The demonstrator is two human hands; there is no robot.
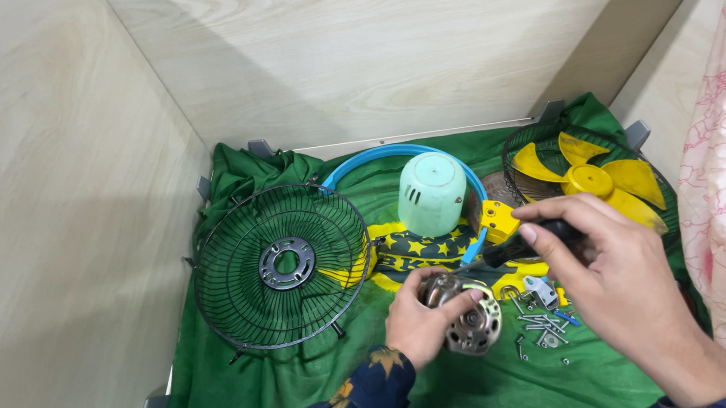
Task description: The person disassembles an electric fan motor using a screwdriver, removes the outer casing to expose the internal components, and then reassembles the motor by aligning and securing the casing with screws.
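Green cloth is spread over the surface, and every place below is given relative to the metal fan motor held low in the middle of it. Well to the left of the motor, a round black wire fan guard is seen lying flat on the cloth, a grey metal ring at its centre. Just left of the motor and in contact with it, the left hand is found, its fingers wrapped around the motor's casing so that the motor is gripped and lifted slightly off the cloth; a dark floral sleeve is seen below the wrist. Above the motor, a pale green plastic motor cover is stood upright inside a blue ring. Just to the right of the motor, loose screws and a small metal bracket are scattered on the cloth. Above and right of the motor, the right hand is closed around the black handle of a screwdriver, whose shaft is pointed down towards the motor; its tip cannot be made out. Farther up and right of the motor, a yellow fan blade is laid in a second wire guard.
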